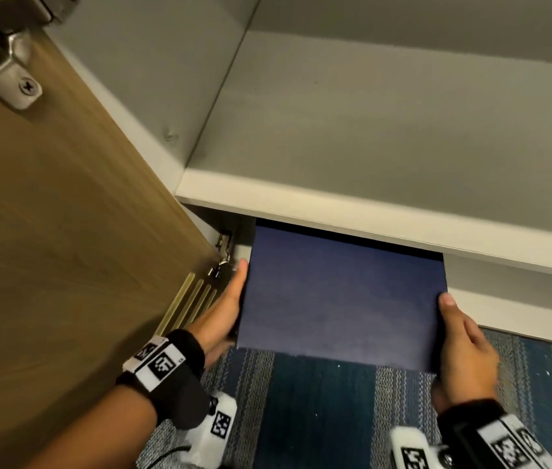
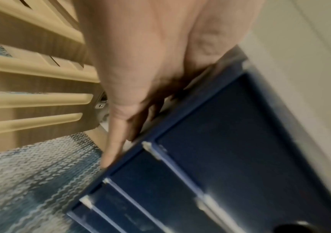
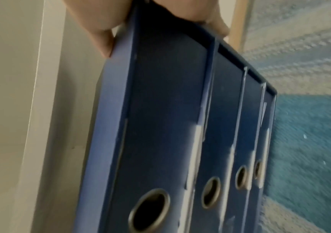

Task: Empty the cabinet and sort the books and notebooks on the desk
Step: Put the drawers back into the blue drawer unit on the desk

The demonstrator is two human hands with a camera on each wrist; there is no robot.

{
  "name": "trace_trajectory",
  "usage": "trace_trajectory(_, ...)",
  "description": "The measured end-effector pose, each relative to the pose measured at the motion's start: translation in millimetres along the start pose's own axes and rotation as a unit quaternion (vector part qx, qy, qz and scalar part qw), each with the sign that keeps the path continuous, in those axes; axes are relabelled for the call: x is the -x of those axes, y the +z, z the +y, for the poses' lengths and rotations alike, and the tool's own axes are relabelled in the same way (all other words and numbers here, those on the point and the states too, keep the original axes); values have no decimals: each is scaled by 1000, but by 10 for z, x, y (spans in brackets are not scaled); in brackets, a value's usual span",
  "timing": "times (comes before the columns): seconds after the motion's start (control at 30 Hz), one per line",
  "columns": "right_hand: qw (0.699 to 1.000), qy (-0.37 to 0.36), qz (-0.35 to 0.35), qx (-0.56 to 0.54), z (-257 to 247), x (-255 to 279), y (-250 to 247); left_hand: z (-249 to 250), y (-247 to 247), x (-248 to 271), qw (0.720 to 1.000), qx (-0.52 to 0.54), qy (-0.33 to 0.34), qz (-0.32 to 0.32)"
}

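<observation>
Binders point(image 1: 342, 296), dark blue and side by side, stick halfway out under the cabinet shelf point(image 1: 352, 214) at 6 o'clock. Left hand point(image 1: 223, 309) and right hand point(image 1: 464, 346) squeeze the bunch from both ends. Middle ones could slip and drop onto the carpet point(image 1: 318, 411) if the squeeze loosens.

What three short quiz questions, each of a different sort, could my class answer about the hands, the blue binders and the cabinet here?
1. True or false: only the left hand holds the stack of blue binders.
2. How many finger holes show on the binder spines in the right wrist view?
A. one B. two C. four
3. Fill in: the shelf above the binders is ____.

Key: 1 false, the right hand grips the other side; 2 C; 3 bare.
</observation>
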State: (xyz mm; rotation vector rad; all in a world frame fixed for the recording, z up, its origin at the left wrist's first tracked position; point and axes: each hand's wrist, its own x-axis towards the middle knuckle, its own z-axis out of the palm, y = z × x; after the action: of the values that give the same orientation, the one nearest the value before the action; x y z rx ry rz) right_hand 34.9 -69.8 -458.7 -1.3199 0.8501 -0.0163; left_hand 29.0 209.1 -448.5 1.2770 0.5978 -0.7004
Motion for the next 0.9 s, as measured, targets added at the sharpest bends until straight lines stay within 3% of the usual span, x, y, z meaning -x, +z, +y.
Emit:
trace_trajectory(0.13,991,114,-51,52,10,192,-7,-112,55,247,990,-89,-36,103)
trace_trajectory(0.23,992,115,-48,-15,29,236,15,-163,193,290,987,22,-65,144)
trace_trajectory(0.4,991,81,-49,-95,6,-18,352,-128,245,113,967,198,30,156)
trace_trajectory(0.5,993,27,-79,-87,-22,-218,628,-117,190,159,969,188,94,127)
trace_trajectory(0.63,999,-13,-35,4,-83,-480,960,-409,130,405,989,105,64,79)
trace_trajectory(0.7,999,34,20,37,-127,-604,1128,-679,97,532,995,58,27,74)
trace_trajectory(0.73,991,23,38,130,-186,-528,1199,-819,82,576,997,45,11,68)
trace_trajectory(0.8,929,-40,7,369,-273,-439,1337,-1048,49,630,997,40,-20,70)
trace_trajectory(0.83,917,-32,-15,397,-253,-468,1376,-1131,25,651,995,50,-31,74)
trace_trajectory(0.9,959,83,-36,269,-228,-598,1435,-1254,-21,682,994,69,-40,77)
